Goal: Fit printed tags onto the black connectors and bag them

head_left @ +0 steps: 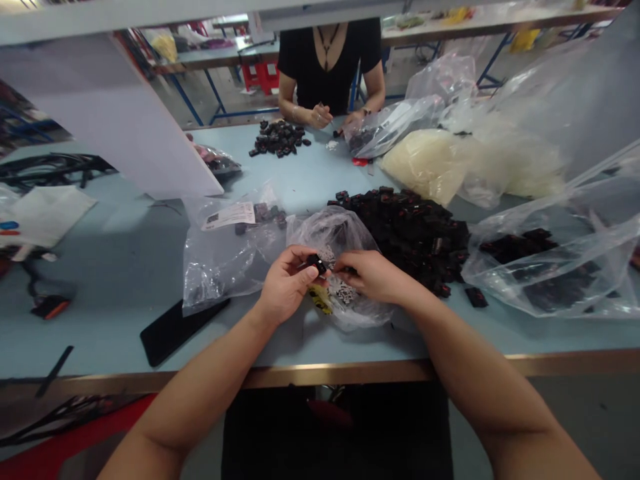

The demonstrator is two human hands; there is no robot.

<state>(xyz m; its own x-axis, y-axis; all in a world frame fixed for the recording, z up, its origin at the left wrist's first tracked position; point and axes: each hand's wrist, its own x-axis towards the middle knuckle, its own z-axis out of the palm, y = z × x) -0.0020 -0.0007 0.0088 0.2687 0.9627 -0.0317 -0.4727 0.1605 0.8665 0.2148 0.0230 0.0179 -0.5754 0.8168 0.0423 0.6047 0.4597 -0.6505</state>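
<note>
My left hand (pixel 285 283) pinches a small black plastic part (pixel 315 263) between thumb and fingers, just above the table's near edge. My right hand (pixel 373 275) is closed beside it, fingertips touching the same part; what it holds is hidden. Both hands hover over a clear plastic bag (pixel 333 233) with small grey pieces and a yellow item inside. A big heap of black parts with red bits (pixel 415 230) lies just right of my hands.
A light blue table (pixel 125 267) carries more clear bags (pixel 555 267), a labelled bag (pixel 225 247), a dark phone (pixel 175 330) and a bag of pale material (pixel 435 163). Across the table a person in black (pixel 327 67) handles parts beside another small black pile (pixel 280 138).
</note>
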